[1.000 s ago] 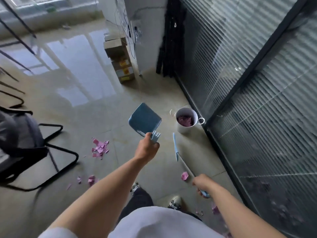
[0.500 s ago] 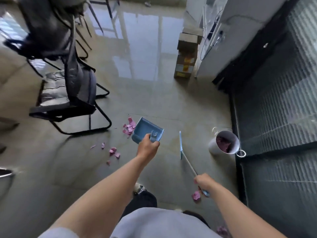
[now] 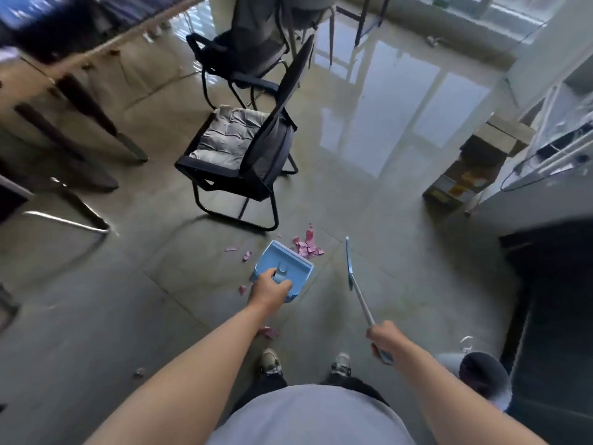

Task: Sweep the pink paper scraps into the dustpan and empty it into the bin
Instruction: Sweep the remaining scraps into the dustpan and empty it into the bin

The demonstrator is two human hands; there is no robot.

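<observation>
My left hand (image 3: 269, 289) grips the handle of a light blue dustpan (image 3: 282, 265), held low over the floor with its mouth facing away from me. Just beyond its far edge lies a small heap of pink paper scraps (image 3: 307, 245). More scraps are scattered to the left of the pan (image 3: 246, 255), beside my feet (image 3: 269, 332) and at the lower left (image 3: 140, 371). My right hand (image 3: 386, 341) holds the metal handle of a thin blue broom (image 3: 349, 264), its head to the right of the heap. The white bin (image 3: 478, 372) stands at my right, partly hidden by my forearm.
A black chair (image 3: 250, 155) with a grey cushion stands just behind the heap. Desk legs (image 3: 80, 162) fill the left. Stacked cardboard boxes (image 3: 475, 165) and a grey cabinet (image 3: 545, 175) are on the right. A dark glass partition (image 3: 555, 300) runs along the right.
I have turned left, away from the bin, which now sits at my lower right. The dustpan has come down close to the scrap heap near the chair. The broom stayed in my right hand.
</observation>
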